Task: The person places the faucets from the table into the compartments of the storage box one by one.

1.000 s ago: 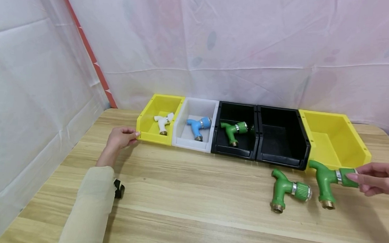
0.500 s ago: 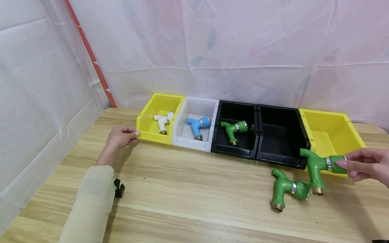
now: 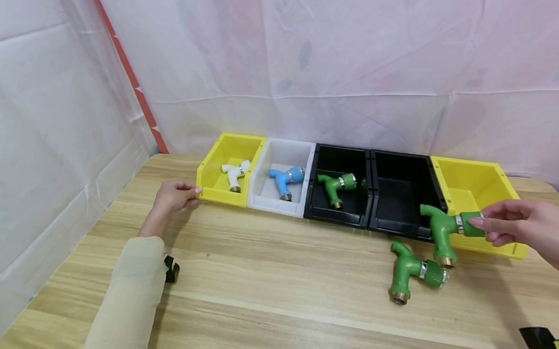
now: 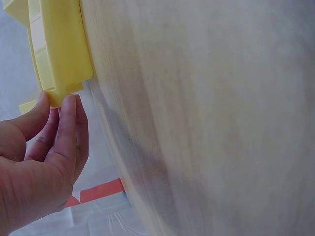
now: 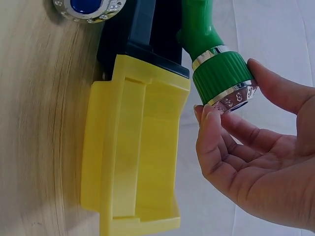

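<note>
My left hand [image 3: 174, 196] pinches the front corner of the left yellow bin [image 3: 222, 196] between thumb and fingers; a white tap [image 3: 234, 175] lies inside. My right hand [image 3: 528, 227] holds a green tap [image 3: 441, 230] by its ribbed knob [image 5: 222, 76], thumb on one side and fingertips on the other. That tap hangs before the right yellow bin [image 3: 477, 243], its spout overlapping the right black bin [image 3: 396, 227] in the head view. A second green tap [image 3: 402, 273] lies on the table just below it.
Between the yellow bins stand a white bin [image 3: 273, 205] with a blue tap [image 3: 285, 181] and a left black bin [image 3: 334, 218] with a green tap [image 3: 336, 187]. All bins form a row against the pale curtain [image 3: 353, 67] behind the wooden table [image 3: 277, 286].
My right hand has carried the green tap left and slightly up, from the right yellow bin's front toward the right black bin. My left hand keeps its place on the left yellow bin.
</note>
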The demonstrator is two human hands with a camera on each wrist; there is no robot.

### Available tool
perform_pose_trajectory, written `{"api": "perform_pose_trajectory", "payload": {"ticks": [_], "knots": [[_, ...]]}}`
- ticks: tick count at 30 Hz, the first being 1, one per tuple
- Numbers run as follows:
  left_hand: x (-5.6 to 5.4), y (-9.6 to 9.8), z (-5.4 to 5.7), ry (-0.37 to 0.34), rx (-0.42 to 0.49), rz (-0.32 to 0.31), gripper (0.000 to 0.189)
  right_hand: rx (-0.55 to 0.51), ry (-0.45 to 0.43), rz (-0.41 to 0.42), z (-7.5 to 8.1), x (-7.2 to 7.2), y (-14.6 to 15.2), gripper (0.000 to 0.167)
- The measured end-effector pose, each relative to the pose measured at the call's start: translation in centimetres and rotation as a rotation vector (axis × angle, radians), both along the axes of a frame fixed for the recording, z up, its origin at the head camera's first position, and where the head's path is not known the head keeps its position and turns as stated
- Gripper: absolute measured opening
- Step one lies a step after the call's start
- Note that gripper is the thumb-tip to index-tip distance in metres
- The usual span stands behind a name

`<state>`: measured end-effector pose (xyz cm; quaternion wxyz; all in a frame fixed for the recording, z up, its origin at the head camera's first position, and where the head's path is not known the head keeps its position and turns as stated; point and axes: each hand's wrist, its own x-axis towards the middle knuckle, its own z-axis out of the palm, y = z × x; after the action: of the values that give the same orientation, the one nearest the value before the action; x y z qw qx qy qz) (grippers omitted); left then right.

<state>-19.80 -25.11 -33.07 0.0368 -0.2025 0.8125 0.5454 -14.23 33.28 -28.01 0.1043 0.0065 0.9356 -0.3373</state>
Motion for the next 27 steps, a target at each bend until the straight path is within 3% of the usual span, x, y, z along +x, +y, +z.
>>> {"api": "perform_pose_trajectory", "payload": {"ticks": [17, 27], "knots": [[-0.1, 0.2, -0.1, 0.004, 0.007, -0.002, 0.028, -0.002, 0.033, 0.033, 0.3, -1.2, -1.4, 0.051], [0.0, 0.0, -0.1, 0.008, 0.001, -0.010, 0.028, -0.018, 0.026, 0.055, 0.6, -2.7, -1.9, 0.052]]}}
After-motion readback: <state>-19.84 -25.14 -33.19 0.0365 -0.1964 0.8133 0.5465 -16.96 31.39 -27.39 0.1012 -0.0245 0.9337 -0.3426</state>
